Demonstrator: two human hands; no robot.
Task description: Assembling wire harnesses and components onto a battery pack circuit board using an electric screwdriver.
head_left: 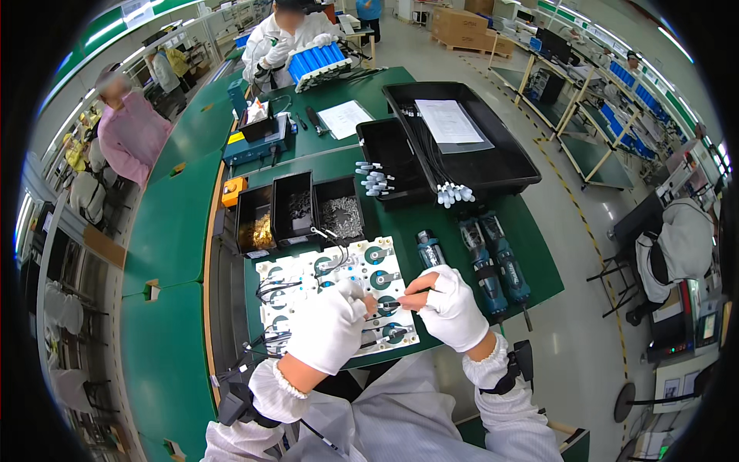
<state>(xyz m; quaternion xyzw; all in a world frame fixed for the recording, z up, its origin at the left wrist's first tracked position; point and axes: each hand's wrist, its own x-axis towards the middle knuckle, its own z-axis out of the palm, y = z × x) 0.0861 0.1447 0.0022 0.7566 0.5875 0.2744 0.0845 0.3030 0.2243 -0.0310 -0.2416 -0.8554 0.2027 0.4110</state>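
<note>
A white panel (360,254) lies on the green bench before me. Round dark-green cutouts with metal tabs and several short black leads show on it. Over its right part my left hand (329,323), in a white glove with bare fingertips, is closed in a pinch at one end of a small black lead (389,306). The other end sits between the thumb and fingers of my right hand (456,309), gloved likewise. Part of the lead is hidden by my fingers. More black leads (277,289) lie across the panel's left side.
Black bins of small metal parts (342,213) stand behind the panel. Cordless screwdrivers (485,266) lie to the right. Beyond them, a large black tray (508,165) holds cables and paper. Across the bench, another person holds a blue battery pack (319,63).
</note>
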